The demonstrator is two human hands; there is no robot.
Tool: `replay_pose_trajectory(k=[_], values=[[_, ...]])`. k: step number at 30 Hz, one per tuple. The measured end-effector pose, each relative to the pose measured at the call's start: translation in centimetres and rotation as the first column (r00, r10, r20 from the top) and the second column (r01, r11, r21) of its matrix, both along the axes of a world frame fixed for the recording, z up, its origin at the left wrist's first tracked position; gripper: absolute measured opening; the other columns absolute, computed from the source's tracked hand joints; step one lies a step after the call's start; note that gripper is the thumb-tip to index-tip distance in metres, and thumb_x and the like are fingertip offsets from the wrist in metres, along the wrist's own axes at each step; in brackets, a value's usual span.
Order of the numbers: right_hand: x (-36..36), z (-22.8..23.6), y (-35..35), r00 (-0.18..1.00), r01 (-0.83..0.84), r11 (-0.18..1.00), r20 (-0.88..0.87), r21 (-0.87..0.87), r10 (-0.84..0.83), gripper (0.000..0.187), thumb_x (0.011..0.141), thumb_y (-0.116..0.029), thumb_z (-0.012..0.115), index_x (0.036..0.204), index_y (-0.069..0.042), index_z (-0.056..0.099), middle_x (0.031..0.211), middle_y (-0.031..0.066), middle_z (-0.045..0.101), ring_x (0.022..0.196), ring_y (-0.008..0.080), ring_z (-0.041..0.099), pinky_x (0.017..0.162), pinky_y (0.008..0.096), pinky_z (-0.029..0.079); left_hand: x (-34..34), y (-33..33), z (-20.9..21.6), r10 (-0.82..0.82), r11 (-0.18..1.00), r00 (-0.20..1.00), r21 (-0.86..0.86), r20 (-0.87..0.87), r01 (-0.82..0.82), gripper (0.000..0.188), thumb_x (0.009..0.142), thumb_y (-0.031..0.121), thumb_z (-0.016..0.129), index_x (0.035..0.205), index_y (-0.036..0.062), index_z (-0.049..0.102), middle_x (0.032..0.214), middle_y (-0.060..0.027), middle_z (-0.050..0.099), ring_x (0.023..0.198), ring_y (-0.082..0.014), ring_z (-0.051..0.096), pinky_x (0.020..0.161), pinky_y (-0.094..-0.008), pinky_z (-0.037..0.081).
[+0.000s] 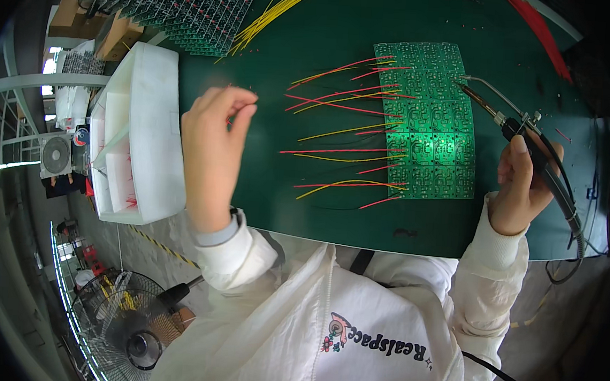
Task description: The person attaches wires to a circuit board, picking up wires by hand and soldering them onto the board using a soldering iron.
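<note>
My right hand point(525, 186) wraps the iron point(515, 126), tip at the board's point(428, 121) top right corner, my left hand point(213, 150) pinches empty by the tray point(141, 131), so I steady before touching pads.

Green circuit panel point(431, 121), red and yellow wires point(342, 151), dark-green mat point(314, 37), white tray point(148, 132)
</note>
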State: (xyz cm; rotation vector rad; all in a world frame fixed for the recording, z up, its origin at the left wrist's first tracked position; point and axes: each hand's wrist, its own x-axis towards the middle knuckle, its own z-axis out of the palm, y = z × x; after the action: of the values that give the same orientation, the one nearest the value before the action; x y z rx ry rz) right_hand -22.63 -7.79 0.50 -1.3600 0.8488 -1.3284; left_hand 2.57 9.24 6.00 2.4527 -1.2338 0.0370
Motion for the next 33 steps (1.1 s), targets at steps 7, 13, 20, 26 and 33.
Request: replay_pose_trajectory(k=[7,13,20,26,33], values=[[-0.2,-0.1,0.6,0.997,0.008,1.000,-0.075,0.008,-0.008,0.017,0.084,-0.008,0.058,0.096,0.003,0.053,0.062,0.0030,0.048,0.050,0.0066,0.039,0.044,0.0197,0.025,4.9,4.5,-1.8,-0.036,0.997,0.999,0.070,0.000,0.036,0.009,0.074,-0.003,0.063,0.082,0.0010,0.061,0.079,-0.0092,0.059,0.069,-0.0245,0.057,0.063,-0.0341,0.045],[-1.1,-0.2,1.0,0.999,-0.031,0.998,-0.019,0.059,0.032,0.020,0.082,-0.007,0.063,0.092,0.003,0.049,0.064,0.0037,0.050,0.048,0.0067,0.043,0.043,0.0191,0.032,5.3,4.3,-1.5,-0.289,0.951,0.924,0.188,0.251,0.247,0.006,0.075,0.004,0.063,0.080,0.0065,0.061,0.084,-0.0029,0.057,0.081,-0.0214,0.051,0.074,-0.0331,0.037],[-1.0,-0.1,1.3,1.000,-0.019,0.998,-0.004,0.062,0.020,0.020,0.082,-0.007,0.063,0.092,0.003,0.049,0.064,0.0038,0.050,0.048,0.0069,0.043,0.043,0.0192,0.032,6.5,2.9,-0.5,-0.476,0.850,0.852,0.363,0.219,0.382,0.011,0.071,0.002,0.063,0.078,0.0056,0.057,0.083,-0.0030,0.056,0.081,-0.0208,0.052,0.075,-0.0313,0.038],[-1.0,-0.3,1.2,0.999,-0.039,0.997,0.033,0.068,0.036,0.018,0.082,-0.006,0.063,0.092,0.002,0.049,0.064,0.0043,0.050,0.048,0.0070,0.043,0.043,0.0190,0.031,7.5,3.6,-0.7,-0.413,0.889,0.903,0.266,0.119,0.372,0.011,0.071,0.002,0.061,0.076,0.0065,0.053,0.077,-0.0028,0.054,0.075,-0.0204,0.051,0.073,-0.0318,0.037],[-1.3,-0.5,1.2,1.000,-0.015,0.998,0.012,0.063,0.014,0.017,0.083,-0.004,0.061,0.094,0.002,0.050,0.065,0.0044,0.051,0.048,0.0077,0.043,0.042,0.0190,0.030,7.6,4.3,-1.4,-0.277,0.959,0.959,0.086,0.059,0.272,0.012,0.076,0.008,0.065,0.088,0.0063,0.062,0.077,-0.0025,0.064,0.074,-0.0179,0.057,0.077,-0.0304,0.039]])
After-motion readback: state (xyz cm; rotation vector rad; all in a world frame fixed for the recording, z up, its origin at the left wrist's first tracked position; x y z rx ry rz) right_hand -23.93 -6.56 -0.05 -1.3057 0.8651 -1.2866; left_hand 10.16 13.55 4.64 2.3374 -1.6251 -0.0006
